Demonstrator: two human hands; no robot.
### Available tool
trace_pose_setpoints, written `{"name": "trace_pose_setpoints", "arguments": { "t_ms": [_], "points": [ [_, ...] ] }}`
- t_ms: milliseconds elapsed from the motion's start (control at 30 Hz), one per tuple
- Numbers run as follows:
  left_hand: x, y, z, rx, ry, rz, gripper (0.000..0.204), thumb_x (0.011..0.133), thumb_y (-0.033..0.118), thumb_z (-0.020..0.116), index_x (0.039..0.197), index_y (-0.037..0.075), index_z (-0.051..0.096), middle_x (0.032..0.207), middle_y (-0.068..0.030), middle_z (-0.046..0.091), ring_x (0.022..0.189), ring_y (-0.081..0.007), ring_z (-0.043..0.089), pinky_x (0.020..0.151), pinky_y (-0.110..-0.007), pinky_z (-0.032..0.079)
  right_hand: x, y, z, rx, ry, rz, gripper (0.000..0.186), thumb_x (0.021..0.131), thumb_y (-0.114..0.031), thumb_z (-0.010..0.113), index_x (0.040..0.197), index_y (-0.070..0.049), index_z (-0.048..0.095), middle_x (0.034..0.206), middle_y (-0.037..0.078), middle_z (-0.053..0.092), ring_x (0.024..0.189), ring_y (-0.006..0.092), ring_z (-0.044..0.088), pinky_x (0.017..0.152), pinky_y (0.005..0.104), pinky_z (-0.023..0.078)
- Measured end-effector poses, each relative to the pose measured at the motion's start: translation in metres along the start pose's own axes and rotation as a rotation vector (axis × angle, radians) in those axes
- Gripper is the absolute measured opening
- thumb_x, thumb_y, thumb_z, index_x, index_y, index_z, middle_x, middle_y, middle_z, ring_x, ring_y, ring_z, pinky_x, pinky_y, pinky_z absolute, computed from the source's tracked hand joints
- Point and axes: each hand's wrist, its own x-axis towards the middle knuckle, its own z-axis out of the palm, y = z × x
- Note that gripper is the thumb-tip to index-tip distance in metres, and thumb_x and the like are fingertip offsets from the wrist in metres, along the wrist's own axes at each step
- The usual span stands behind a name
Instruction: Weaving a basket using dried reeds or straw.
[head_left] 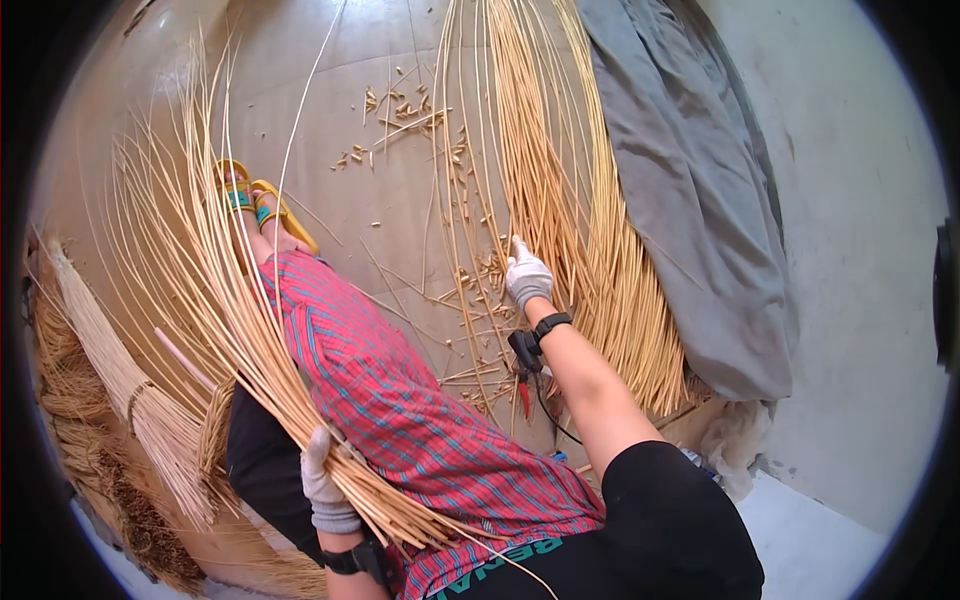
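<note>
My left hand (326, 484), in a white glove, is closed around a thick bundle of long, thin rattan canes (258, 345). The bundle lies slantwise over my lap, its far ends fanning out toward the upper left. On the right side, my gloved right hand (527, 276) reaches down to the near-left edge of a large pile of rattan canes (545, 180) on the floor. Its fingers are drawn together at a cane there; the exact grip is partly hidden. Paler canes (625, 270) lie along the pile's right side.
A grey cloth (690, 190) lies alongside the pile by the wall. Short cut cane pieces (405, 110) litter the floor. A red-handled tool (525, 398) is below my right wrist. Bound pale strands (130, 385) and brown fibre bundles (90, 440) stand at left. Red checked cloth (390, 370) covers my legs.
</note>
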Motion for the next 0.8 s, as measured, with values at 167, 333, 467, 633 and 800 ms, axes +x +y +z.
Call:
{"name": "trace_pose_setpoints", "arguments": {
  "t_ms": [167, 333, 467, 633, 800],
  "points": [
    [-0.005, 0.006, 0.012, -0.016, 0.039, 0.0, 0.027, 0.094, 0.03, 0.067, 0.102, 0.004, 0.062, 0.079, -0.0031, 0.064, 0.063, -0.0136, 0.062, 0.054, -0.027, 0.053, 0.033, -0.038, -0.019, -0.371, -0.217, 0.202, 0.053, 0.095, -0.024, 0.053, 0.145, -0.01, 0.041, 0.107, 0.017, 0.072, 0.1, 0.0312, 0.071, 0.084, 0.0444, 0.055],
    [-0.003, 0.004, 0.009, 0.018, 0.078, 0.017, 0.03, 0.093, 0.033, 0.068, 0.1, 0.004, 0.063, 0.072, -0.0041, 0.063, 0.061, -0.0159, 0.063, 0.054, -0.028, 0.054, 0.038, -0.036, -0.02, -0.348, -0.237, 0.217, 0.036, 0.089, -0.025, 0.059, 0.118, -0.002, 0.06, 0.101, 0.02, 0.073, 0.096, 0.0341, 0.072, 0.081, 0.0442, 0.056],
    [-0.004, 0.007, 0.019, 0.047, 0.062, 0.02, 0.029, 0.098, 0.033, 0.061, 0.106, 0.005, 0.063, 0.075, -0.0005, 0.064, 0.06, -0.0121, 0.061, 0.053, -0.024, 0.051, 0.028, -0.04, -0.017, -0.198, -0.296, 0.081, 0.031, 0.085, -0.027, 0.061, 0.105, -0.004, 0.067, 0.106, 0.024, 0.07, 0.103, 0.038, 0.068, 0.086, 0.0472, 0.054],
    [-0.003, 0.004, 0.016, 0.055, 0.039, 0.003, 0.03, 0.098, 0.034, 0.06, 0.108, 0.006, 0.064, 0.075, -0.0004, 0.065, 0.061, -0.0112, 0.061, 0.053, -0.024, 0.051, 0.027, -0.048, -0.01, -0.135, -0.226, 0.27, 0.046, 0.09, -0.025, 0.057, 0.133, -0.012, 0.047, 0.103, 0.027, 0.068, 0.102, 0.0372, 0.069, 0.087, 0.0477, 0.054],
    [-0.005, 0.004, 0.009, 0.059, 0.081, 0.015, 0.03, 0.098, 0.034, 0.06, 0.108, 0.006, 0.064, 0.075, -0.0004, 0.065, 0.062, -0.0122, 0.061, 0.055, -0.025, 0.051, 0.037, -0.062, -0.011, -0.028, -0.079, 0.285, 0.043, 0.093, -0.024, 0.056, 0.134, -0.014, 0.047, 0.103, 0.023, 0.071, 0.1, 0.0374, 0.07, 0.085, 0.0487, 0.055]
  ]
}}
